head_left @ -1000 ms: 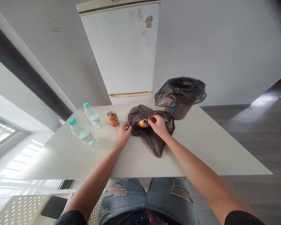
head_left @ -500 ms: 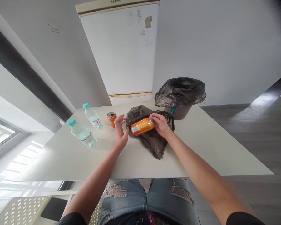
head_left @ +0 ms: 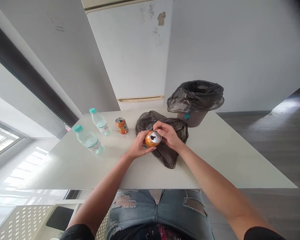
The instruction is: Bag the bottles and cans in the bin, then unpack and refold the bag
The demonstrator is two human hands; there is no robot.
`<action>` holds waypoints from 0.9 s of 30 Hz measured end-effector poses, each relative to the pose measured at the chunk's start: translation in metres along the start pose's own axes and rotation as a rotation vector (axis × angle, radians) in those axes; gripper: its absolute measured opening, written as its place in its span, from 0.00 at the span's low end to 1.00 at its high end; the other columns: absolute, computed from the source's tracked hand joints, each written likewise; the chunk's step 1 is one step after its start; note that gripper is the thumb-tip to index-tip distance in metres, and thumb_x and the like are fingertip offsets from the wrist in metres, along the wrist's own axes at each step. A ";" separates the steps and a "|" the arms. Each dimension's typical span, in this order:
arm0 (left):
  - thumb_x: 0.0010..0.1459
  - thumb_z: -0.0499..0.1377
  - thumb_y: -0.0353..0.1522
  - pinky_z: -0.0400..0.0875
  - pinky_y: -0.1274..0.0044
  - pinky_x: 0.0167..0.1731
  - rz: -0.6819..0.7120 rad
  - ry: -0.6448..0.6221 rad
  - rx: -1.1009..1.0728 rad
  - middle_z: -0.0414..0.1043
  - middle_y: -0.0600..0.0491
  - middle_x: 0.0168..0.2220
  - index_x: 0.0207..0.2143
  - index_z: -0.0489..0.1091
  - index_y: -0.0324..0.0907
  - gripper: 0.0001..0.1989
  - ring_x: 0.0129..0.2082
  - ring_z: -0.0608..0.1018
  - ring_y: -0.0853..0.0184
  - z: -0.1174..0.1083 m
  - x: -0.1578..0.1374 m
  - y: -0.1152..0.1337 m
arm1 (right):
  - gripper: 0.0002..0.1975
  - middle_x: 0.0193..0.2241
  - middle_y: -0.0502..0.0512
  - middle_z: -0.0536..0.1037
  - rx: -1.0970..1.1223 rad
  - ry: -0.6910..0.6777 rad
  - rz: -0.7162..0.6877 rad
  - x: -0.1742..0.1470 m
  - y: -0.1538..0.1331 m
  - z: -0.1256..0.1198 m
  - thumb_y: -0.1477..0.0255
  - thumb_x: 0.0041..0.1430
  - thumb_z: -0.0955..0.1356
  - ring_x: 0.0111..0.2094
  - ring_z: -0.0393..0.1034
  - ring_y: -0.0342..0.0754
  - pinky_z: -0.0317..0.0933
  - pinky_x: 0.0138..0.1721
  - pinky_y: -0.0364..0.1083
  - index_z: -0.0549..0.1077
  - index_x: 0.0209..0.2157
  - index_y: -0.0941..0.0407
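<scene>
My left hand [head_left: 138,146] is wrapped around an orange drink can [head_left: 150,140], its thumb along the near side. The can is tilted so that its silver top, with the mouth hole opened, faces me. Close against the top's far right edge is my right hand [head_left: 168,135], fingers curled together; whether anything is pinched in them is hidden. Under the can and both hands lies a crumpled black plastic bag [head_left: 168,156] on the white table [head_left: 215,160]. A second orange can [head_left: 121,126] stands upright to the left, its top also opened.
Two clear plastic bottles, a nearer bottle [head_left: 88,138] and a farther bottle [head_left: 99,121], both with green caps, are on the table's left. A bin [head_left: 196,118] lined with a black bag stands at the back right. Behind is a white fridge [head_left: 135,53]; a dark phone-like slab [head_left: 60,218] lies lower left.
My left hand, open beside the bag before, has closed around the can. The can has turned from lying sideways to top towards me. My right hand has slipped from holding its end to beside its rim.
</scene>
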State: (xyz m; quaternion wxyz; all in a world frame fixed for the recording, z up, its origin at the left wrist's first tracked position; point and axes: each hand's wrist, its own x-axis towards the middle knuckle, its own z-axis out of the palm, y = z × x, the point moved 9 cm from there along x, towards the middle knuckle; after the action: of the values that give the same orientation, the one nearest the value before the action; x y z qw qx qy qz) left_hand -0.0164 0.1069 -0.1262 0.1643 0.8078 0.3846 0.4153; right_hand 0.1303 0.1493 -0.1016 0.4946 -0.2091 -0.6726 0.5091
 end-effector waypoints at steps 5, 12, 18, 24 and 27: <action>0.57 0.71 0.49 0.75 0.60 0.57 0.033 0.177 -0.026 0.74 0.41 0.57 0.62 0.63 0.45 0.37 0.57 0.78 0.51 -0.014 -0.005 -0.004 | 0.33 0.46 0.56 0.71 -0.002 -0.154 -0.096 -0.001 -0.004 0.010 0.43 0.51 0.78 0.44 0.68 0.52 0.68 0.48 0.49 0.77 0.51 0.49; 0.53 0.73 0.51 0.75 0.61 0.54 0.027 0.254 0.001 0.74 0.42 0.55 0.59 0.66 0.45 0.37 0.54 0.79 0.51 -0.019 -0.007 -0.010 | 0.35 0.55 0.58 0.69 -0.152 -0.217 -0.136 -0.005 -0.006 0.021 0.54 0.50 0.82 0.54 0.69 0.55 0.69 0.54 0.52 0.75 0.57 0.45; 0.56 0.72 0.48 0.74 0.60 0.54 0.102 0.260 0.041 0.74 0.42 0.55 0.59 0.66 0.46 0.35 0.54 0.78 0.51 -0.021 -0.005 -0.001 | 0.31 0.55 0.57 0.69 -0.114 -0.242 -0.153 -0.007 -0.007 0.020 0.61 0.53 0.82 0.53 0.70 0.54 0.70 0.54 0.52 0.75 0.57 0.45; 0.57 0.72 0.48 0.75 0.62 0.51 0.229 0.289 0.076 0.75 0.43 0.55 0.61 0.63 0.47 0.36 0.52 0.79 0.54 -0.023 -0.006 0.011 | 0.31 0.54 0.57 0.69 -0.099 -0.273 -0.227 -0.008 -0.010 0.021 0.65 0.53 0.82 0.53 0.70 0.54 0.70 0.54 0.55 0.76 0.58 0.43; 0.57 0.72 0.49 0.75 0.62 0.52 0.233 0.281 0.093 0.75 0.42 0.55 0.61 0.63 0.47 0.36 0.53 0.78 0.54 -0.022 -0.006 0.010 | 0.30 0.54 0.57 0.69 -0.119 -0.283 -0.239 -0.008 -0.011 0.021 0.66 0.55 0.82 0.56 0.69 0.55 0.69 0.57 0.56 0.77 0.59 0.42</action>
State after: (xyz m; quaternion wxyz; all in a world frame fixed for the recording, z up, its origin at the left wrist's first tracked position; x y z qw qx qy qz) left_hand -0.0311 0.0951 -0.1102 0.0220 0.7876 0.3265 0.5221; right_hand 0.1176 0.1282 -0.0954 0.4387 -0.0828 -0.7846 0.4303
